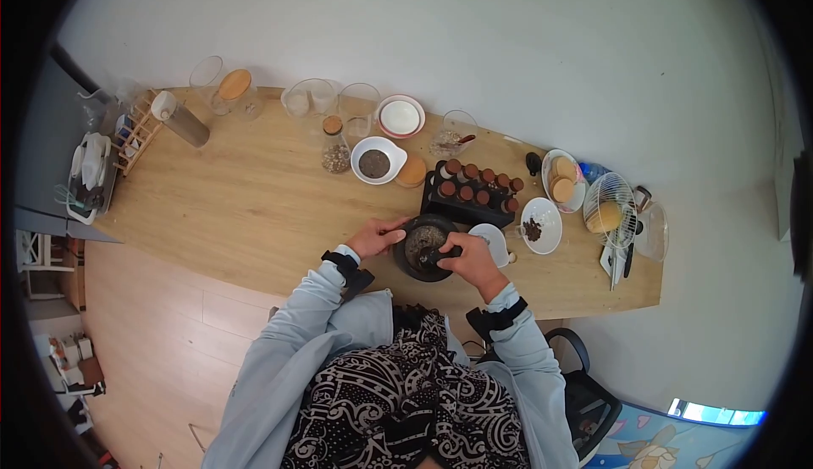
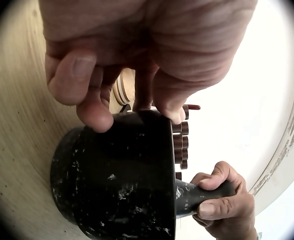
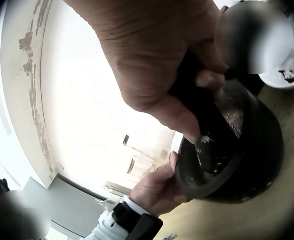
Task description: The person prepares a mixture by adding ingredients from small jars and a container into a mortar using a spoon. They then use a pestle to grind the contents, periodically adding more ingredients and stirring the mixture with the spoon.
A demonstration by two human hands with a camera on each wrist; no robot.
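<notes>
A black mortar (image 1: 426, 276) with crushed brownish material inside stands near the table's front edge. The left hand (image 1: 377, 239) grips its rim at the left side; in the left wrist view the thumb and fingers of this hand (image 2: 142, 55) pinch the edge of the mortar (image 2: 122, 175). The right hand (image 1: 474, 261) is curled round a black pestle, whose handle (image 2: 214, 194) shows in the left wrist view. Seen from the right wrist, the pestle (image 3: 212, 130) slants down into the mortar (image 3: 262, 145), under the right hand (image 3: 152, 65).
Behind the mortar stands a black rack (image 1: 461, 208) of jars with brown lids. White bowls (image 1: 542, 225) are to the right, one holding dark bits. A white bowl (image 1: 378, 161) of dark grains, a corked jar (image 1: 335, 156) and glass containers stand farther back. A wire basket (image 1: 610, 202) is far right.
</notes>
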